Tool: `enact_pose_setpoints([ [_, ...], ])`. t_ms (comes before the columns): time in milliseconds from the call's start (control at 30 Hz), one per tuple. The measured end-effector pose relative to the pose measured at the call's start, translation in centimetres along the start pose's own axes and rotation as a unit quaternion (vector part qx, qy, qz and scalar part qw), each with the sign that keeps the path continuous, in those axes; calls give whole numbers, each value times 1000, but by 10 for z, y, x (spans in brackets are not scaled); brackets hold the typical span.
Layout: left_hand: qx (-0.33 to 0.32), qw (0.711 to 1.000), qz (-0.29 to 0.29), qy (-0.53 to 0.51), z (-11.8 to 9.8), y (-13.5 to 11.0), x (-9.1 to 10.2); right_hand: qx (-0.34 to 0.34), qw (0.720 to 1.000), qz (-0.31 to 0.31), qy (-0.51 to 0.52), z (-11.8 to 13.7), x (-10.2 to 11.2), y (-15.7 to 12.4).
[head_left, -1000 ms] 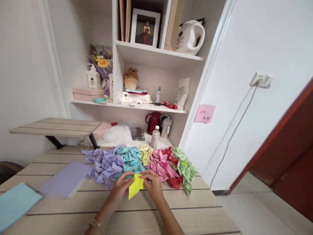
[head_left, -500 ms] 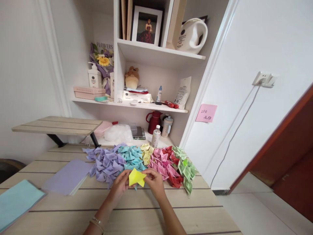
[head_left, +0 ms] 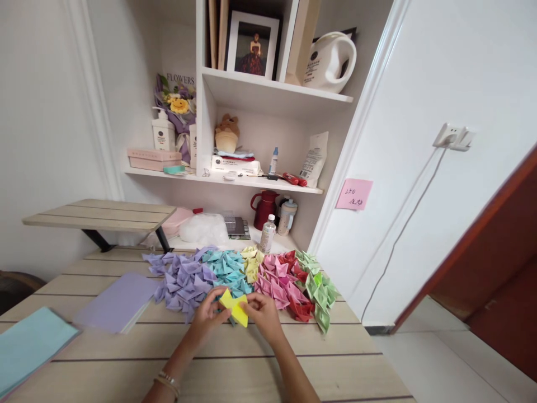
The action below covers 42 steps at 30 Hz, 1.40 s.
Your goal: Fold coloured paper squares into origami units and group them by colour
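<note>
A yellow folded paper is gripped from both sides, just above the front part of the bench. Its left edge is pinched by the left hand, and its right edge is pinched by the right hand. Both hands are closed on the paper with the fingertips.

Directly behind the hands, a band of folded pieces is spread across the bench:

- a purple pile
- a teal pile
- a small yellow pile
- a pink pile
- a red pile
- a green pile

The knuckles are nearly touched by the teal and pink pieces, so the far side is crowded.

To the left, a purple sheet stack is laid flat, and a teal sheet stack lies at the bench's near corner. A small bottle stands upright behind the piles, beside a red jug.
</note>
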<state>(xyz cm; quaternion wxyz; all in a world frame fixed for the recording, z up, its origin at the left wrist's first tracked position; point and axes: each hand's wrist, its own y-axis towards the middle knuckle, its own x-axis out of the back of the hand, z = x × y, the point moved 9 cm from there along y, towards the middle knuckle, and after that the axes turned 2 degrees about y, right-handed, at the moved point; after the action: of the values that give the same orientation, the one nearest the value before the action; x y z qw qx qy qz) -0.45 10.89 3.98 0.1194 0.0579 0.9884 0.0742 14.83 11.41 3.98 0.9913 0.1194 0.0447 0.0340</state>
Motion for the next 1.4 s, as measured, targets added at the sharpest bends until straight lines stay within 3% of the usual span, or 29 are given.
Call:
enact_pose_setpoints([
  [400, 1, 999, -42, 12, 5, 4, 13, -44, 990, -58, 118, -16, 3, 1],
  [567, 21, 999, 10, -24, 16, 6, 5, -31, 990, -61, 120, -14, 2, 1],
  [733, 28, 998, 51, -19, 30, 6, -2, -9, 997, -72, 28, -5, 2, -3],
  [933, 6, 993, 106, -51, 48, 13, -7, 79, 983, -103, -127, 20, 5, -10],
  [1000, 31, 995, 91, -35, 53, 12, -7, 85, 980, -100, -152, 23, 5, -11],
  [1067, 53, 998, 32, 1, 53, 10, 0, 89, 978, -95, -165, 24, 5, -10],
  [1233, 51, 995, -80, 26, 27, 6, 16, 116, 970, -126, -175, 31, 18, -8],
  [1400, 36, 994, -97, 27, 13, 6, 21, 58, 994, -71, -65, 18, 18, -2],
])
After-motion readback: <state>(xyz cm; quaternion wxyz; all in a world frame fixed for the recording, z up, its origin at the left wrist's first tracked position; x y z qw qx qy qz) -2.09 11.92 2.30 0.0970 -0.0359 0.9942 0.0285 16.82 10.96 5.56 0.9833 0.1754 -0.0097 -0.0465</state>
